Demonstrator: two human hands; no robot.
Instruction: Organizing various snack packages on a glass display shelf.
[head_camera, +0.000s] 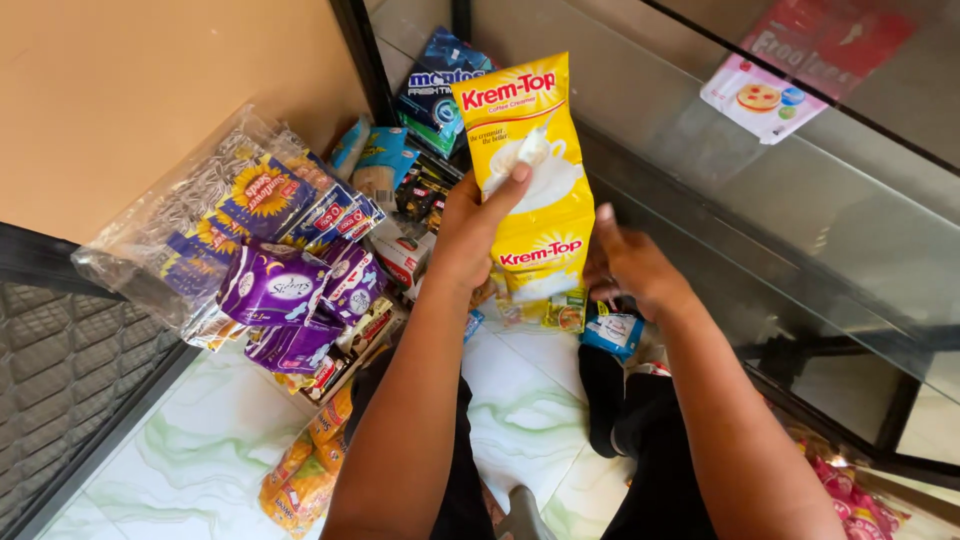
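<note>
Yellow creamer pouch (530, 180) stands upright in the air above a marbled tile floor (520, 400), gripped by both hands. The left hand (470, 235) clamps its left edge, thumb pressed across the printed front, fingers wrapped out of sight behind. The right hand (630, 265) steadies the right edge, thumb raised alongside it. Purple packets (285, 290) and bagged sunflower seed packs (235, 215) lie heaped to the left, near a glass panel (780, 230).

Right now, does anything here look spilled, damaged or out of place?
Nothing looks spilled or torn. The yellow pouch is intact, held up by both the left hand and right hand. Only the snack packets lie heaped untidily on the tiled floor.
</note>
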